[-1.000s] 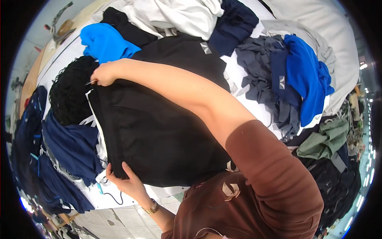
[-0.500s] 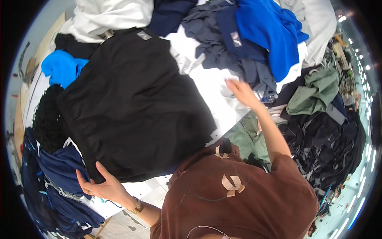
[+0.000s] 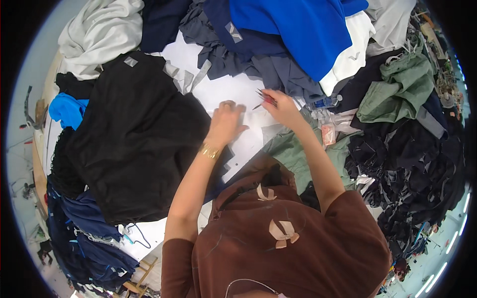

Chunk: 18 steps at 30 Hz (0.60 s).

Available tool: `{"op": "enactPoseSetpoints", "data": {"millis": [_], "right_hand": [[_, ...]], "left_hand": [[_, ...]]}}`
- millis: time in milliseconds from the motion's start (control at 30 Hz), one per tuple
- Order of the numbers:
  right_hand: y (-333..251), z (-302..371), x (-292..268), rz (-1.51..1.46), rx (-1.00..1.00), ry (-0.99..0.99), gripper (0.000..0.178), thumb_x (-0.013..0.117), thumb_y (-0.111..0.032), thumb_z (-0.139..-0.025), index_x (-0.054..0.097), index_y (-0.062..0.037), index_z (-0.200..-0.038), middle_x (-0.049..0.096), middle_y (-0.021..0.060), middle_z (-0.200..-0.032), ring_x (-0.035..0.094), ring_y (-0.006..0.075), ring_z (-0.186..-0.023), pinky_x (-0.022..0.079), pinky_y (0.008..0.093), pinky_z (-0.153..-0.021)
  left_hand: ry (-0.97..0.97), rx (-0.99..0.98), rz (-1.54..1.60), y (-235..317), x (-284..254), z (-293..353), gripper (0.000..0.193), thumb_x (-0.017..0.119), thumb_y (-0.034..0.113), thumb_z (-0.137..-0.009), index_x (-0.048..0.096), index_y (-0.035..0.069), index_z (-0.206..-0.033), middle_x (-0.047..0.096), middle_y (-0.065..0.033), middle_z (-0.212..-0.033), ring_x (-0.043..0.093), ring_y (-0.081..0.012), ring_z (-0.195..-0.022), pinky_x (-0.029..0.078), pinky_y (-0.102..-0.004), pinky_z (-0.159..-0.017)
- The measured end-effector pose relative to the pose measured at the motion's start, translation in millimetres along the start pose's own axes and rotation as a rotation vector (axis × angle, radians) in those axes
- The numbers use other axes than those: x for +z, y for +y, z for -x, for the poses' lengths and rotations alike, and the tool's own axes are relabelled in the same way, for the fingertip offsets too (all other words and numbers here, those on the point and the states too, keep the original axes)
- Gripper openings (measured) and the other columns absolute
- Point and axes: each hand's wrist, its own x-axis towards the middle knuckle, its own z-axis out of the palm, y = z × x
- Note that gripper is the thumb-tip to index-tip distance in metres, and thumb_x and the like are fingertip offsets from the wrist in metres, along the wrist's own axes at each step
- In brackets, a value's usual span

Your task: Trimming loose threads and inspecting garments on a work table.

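Note:
My right hand (image 3: 283, 108) is closed around small thread snips (image 3: 270, 100) with a reddish grip and dark, thin points that stick out to the left. Just left of it, my left hand (image 3: 228, 121) hovers low over the white tabletop (image 3: 251, 134), slightly blurred, its thumb apart and nothing visible in it. A large black garment (image 3: 144, 144) lies spread on the left half of the table, its right edge beside my left wrist. Near its top sits a small grey label (image 3: 130, 61). Pale fabric scraps (image 3: 186, 79) lie by the garment's upper right.
Bright blue cloth (image 3: 298, 35) and dark grey cloth (image 3: 283, 74) are heaped at the far side. A clear plastic bottle (image 3: 325, 103) lies right of my right hand. Green cloth (image 3: 397, 89) and a dark scrap pile (image 3: 407, 169) fill the right. Navy garments (image 3: 89, 213) hang at the left.
My left hand has moved from the black garment's near left corner to the middle, beside my right hand. The right hand has come slightly left and now shows the snips. The view has shifted.

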Motion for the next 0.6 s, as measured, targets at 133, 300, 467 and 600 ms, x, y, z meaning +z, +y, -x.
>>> {"op": "enactPoseSetpoints", "data": {"millis": [133, 300, 467, 600], "right_hand": [[17.4, 32.7, -26.4, -0.021, 0.084, -0.011, 0.033, 0.065, -0.013, -0.080, 0.059, -0.0036, -0.111, 0.061, 0.0165, -0.088, 0.062, 0.0343, -0.081, 0.049, 0.0379, -0.069], [31.4, 50.9, -17.0, 0.012, 0.089, 0.006, 0.034, 0.065, -0.013, -0.081, 0.059, -0.0082, -0.114, 0.060, 0.0125, -0.090, 0.063, 0.0304, -0.079, 0.050, 0.0376, -0.066], [22.5, 23.7, 16.4, 0.317, 0.032, -0.089, 0.040, 0.066, -0.020, -0.079, 0.057, -0.0110, -0.117, 0.059, 0.0103, -0.093, 0.061, 0.0291, -0.084, 0.049, 0.0390, -0.067], [-14.5, -3.1, 30.4, 0.384, 0.132, -0.262, 0.060, 0.071, -0.025, -0.075, 0.049, -0.0127, -0.129, 0.048, 0.0149, -0.125, 0.047, 0.0310, -0.115, 0.034, 0.0475, -0.096]], "left_hand": [[-0.260, -0.032, -0.001, -16.0, -2.6, -35.5, 0.019, 0.070, 0.015, -0.073, 0.062, 0.009, -0.089, 0.059, -0.0144, -0.088, 0.054, -0.0321, -0.092, 0.046, -0.0394, -0.083], [0.333, -0.156, 0.167, -47.0, -112.6, -112.0, 0.010, 0.064, 0.011, -0.079, 0.060, 0.003, -0.083, 0.062, -0.0094, -0.070, 0.059, -0.0148, -0.059, 0.047, -0.0276, -0.058], [0.584, -0.335, 0.411, -91.9, -203.0, -141.6, 0.013, 0.064, 0.011, -0.086, 0.054, 0.003, -0.085, 0.060, -0.0047, -0.069, 0.059, -0.0101, -0.060, 0.049, -0.0229, -0.054], [0.497, -0.409, 0.518, -114.7, -218.2, -136.0, 0.016, 0.066, 0.014, -0.086, 0.054, 0.004, -0.086, 0.062, -0.0076, -0.078, 0.061, -0.0122, -0.062, 0.053, -0.0265, -0.058]]}}
